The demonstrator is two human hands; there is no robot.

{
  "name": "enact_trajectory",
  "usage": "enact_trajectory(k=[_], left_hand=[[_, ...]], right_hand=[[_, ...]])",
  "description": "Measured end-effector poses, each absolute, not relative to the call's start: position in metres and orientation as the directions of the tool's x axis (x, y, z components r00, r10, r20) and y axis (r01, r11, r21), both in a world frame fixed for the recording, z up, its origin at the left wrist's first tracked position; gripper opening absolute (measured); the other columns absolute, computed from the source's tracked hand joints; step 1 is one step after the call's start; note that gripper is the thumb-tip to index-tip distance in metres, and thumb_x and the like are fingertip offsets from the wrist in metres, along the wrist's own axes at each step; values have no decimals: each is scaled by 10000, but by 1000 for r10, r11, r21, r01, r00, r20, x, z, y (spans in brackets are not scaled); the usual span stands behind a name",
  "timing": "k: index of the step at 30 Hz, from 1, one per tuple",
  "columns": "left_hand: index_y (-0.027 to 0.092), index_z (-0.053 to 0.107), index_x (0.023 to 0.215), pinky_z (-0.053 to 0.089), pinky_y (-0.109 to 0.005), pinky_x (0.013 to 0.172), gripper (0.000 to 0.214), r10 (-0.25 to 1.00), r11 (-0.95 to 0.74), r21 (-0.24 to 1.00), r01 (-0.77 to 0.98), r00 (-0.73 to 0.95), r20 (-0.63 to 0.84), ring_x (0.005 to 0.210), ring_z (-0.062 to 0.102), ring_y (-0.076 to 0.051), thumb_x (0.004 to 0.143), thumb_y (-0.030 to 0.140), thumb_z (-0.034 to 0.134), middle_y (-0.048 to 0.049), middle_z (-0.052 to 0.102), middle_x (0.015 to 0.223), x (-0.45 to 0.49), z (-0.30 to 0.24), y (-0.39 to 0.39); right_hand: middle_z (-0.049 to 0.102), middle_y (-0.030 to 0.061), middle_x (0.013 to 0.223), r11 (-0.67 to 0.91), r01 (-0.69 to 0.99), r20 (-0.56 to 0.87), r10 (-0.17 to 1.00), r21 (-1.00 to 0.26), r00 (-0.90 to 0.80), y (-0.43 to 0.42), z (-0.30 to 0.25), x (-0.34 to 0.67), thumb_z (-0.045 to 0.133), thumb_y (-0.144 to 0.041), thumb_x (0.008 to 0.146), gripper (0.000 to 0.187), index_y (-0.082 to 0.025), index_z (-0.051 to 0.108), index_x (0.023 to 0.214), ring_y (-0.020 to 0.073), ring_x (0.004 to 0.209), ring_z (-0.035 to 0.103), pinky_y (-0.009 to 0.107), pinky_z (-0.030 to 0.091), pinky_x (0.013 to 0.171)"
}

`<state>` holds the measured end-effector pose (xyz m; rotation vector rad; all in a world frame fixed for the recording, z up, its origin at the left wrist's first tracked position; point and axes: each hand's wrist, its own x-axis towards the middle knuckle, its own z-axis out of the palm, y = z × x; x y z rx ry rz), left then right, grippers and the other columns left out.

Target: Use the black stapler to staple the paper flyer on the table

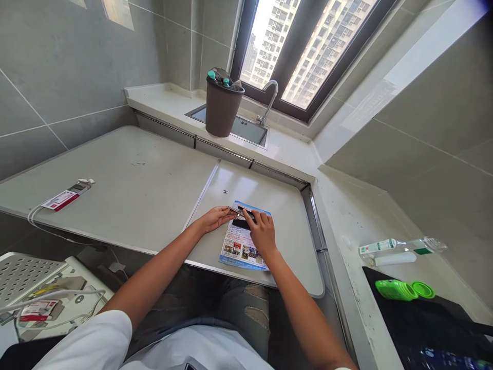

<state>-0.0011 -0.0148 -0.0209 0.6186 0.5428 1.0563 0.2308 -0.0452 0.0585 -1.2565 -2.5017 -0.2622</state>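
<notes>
My left hand (217,218) is closed on the near left edge of a thin, flat, phone-like device (233,209), which is tilted above the table. Bent over the device's other end is my right hand (264,231), its fingertips pressed on it; whether they pinch a small part is too small to tell. Just under the hands, a black flat piece (241,224) lies on a printed leaflet (241,251) with blue edges and small photos. Two tiny metallic bits (225,191) rest on the table beyond my left hand.
The pale folding table (154,185) has a seam across it. At left lies a power strip (73,194) with a cable. Behind, a brown bin (223,110) stands by the sink (252,132). To the right are a clear bottle (404,246) and green container (396,290).
</notes>
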Motion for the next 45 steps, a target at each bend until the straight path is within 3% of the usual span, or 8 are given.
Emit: enact_trajectory(k=[5,11,15,18,23,28,34,45], left_hand=[[52,731,1026,525,-192,659,142,929,367,605,-706,316,-195,679,628,-90,904,103,676,-85,707,858,-6,-14,-14],[50,727,1055,528,-198,750,302,929,350,559,-751,355,-105,779,620,-96,774,-31,651,-110,696,983,-4,2,-17],[79,713,1146,489,-171,645,293,924,314,646,-696,381,-39,664,557,-52,861,132,753,-105,696,1022,-2,9,-23],[112,711,1131,281,-143,428,286,904,294,732,-615,428,-4,451,322,16,901,275,764,-48,676,915,-3,11,-27],[108,723,1046,190,-159,401,323,889,254,814,-522,457,15,424,260,12,921,405,737,-85,715,906,-3,10,-29],[142,680,1211,190,-180,395,362,871,253,823,-509,490,36,434,238,4,943,384,710,-178,735,1138,-3,15,-30],[215,516,1462,197,-180,385,574,801,302,854,-423,598,13,371,294,-32,955,417,693,52,556,601,-4,16,-37],[220,386,1556,226,-166,361,695,682,349,885,-307,731,-16,345,266,-51,962,435,675,121,384,509,-4,15,-41]], right_hand=[[702,95,1137,362,808,426,892,-465,-154,-40,42,245,584,-55,779,575,-264,728,1295,290,1040,574,429,458,940],[737,76,1074,179,589,258,965,-788,52,-45,3,257,721,-292,752,327,-229,816,1058,281,1011,652,419,483,973],[717,71,1010,150,603,236,969,-783,66,-46,-7,254,750,-337,720,334,-228,819,1028,282,1000,646,411,492,958],[709,60,984,135,646,225,973,-751,58,-43,-12,253,752,-362,726,319,-241,815,1014,286,988,641,418,491,942],[714,68,986,110,691,172,985,-715,22,-40,-12,256,768,-378,734,305,-234,798,1001,299,950,638,426,499,861],[696,110,1136,327,760,512,859,-562,10,-60,23,242,689,-350,901,279,-236,734,1152,314,1080,587,486,444,946],[702,70,1206,695,597,570,699,-400,-432,-80,50,192,638,-238,981,224,-277,708,1190,270,1143,586,445,427,978],[742,40,1135,714,544,530,696,-442,-484,-69,41,190,528,-126,1004,238,-250,728,1043,234,1082,600,400,444,921]])
